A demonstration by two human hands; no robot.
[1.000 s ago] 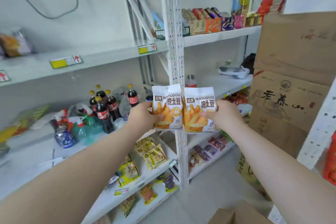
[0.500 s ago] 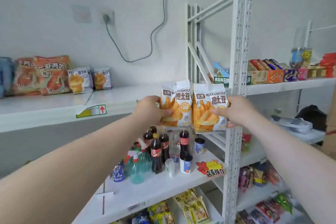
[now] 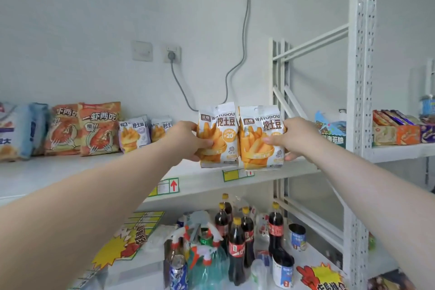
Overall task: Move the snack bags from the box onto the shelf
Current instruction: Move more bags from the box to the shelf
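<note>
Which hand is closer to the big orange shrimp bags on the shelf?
Left. The left hand is right of the orange shrimp bags, holding the left fries bag. The right hand is farther right, holding the right fries bag.

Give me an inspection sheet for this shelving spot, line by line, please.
Surface: white upper shelf, price tags on its front edge.
Job's things: left bag and right bag, upright, side by side at the shelf's front edge; box not seen.
Clutter: shrimp snack bags at the back; cola bottles below.
Hands: left hand grips left bag; right hand grips right bag.
Cables: grey cable from wall socket, up the wall.
Surroundings: white wall, perforated post.
</note>
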